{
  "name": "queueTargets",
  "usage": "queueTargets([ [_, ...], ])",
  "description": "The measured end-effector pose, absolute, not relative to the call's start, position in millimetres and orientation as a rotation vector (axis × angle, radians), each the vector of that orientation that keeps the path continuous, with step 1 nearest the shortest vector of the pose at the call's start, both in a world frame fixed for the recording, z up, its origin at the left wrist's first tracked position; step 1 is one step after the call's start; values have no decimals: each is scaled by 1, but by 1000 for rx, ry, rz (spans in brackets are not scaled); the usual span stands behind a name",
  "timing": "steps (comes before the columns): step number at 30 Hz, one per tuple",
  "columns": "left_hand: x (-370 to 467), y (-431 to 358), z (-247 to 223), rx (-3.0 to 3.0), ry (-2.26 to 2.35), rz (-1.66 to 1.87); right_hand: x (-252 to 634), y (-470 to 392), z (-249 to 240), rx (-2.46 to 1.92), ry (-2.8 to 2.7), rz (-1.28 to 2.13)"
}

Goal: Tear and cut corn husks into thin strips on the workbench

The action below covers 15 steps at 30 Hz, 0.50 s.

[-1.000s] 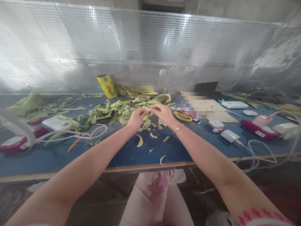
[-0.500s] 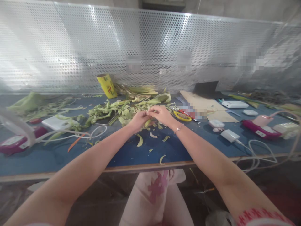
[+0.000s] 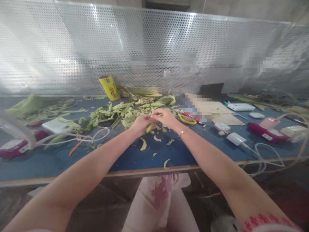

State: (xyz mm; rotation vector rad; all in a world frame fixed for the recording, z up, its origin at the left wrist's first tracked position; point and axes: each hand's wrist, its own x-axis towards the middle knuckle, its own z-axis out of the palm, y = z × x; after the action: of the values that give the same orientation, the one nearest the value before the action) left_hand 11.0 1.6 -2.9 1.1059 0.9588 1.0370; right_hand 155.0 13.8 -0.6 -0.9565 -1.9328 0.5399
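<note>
My left hand [image 3: 143,123] and my right hand [image 3: 165,116] meet fingertip to fingertip at the front of a heap of pale green leafy stems [image 3: 118,112]. The fingers of both are closed in a pinch. A yellow-green piece of plant [image 3: 150,128] shows just below the fingertips, gripped by the left; its far end is hidden by the fingers. Whether the right fingertips hold part of it is too small to make out. Loose curled peelings [image 3: 143,144] lie on the blue tabletop [image 3: 130,161] in front of the hands.
Yellow-handled scissors [image 3: 187,120] lie right of my right hand, before cardboard sheets [image 3: 217,108]. A yellow roll [image 3: 109,88] leans near the perforated metal panel [image 3: 154,42]. Purple power strips [image 3: 267,132], a white charger [image 3: 236,139] and cables [image 3: 267,154] are at the sides.
Both hands stay in nearly the same place. The yellow-green piece beneath the fingertips has shifted slightly to the left and turned.
</note>
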Motion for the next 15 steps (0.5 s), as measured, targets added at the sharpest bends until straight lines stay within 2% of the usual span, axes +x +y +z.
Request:
queueTargets([
  [15, 11, 5, -9, 1241, 909, 1070, 155, 16, -3, -900, -1929, 628],
])
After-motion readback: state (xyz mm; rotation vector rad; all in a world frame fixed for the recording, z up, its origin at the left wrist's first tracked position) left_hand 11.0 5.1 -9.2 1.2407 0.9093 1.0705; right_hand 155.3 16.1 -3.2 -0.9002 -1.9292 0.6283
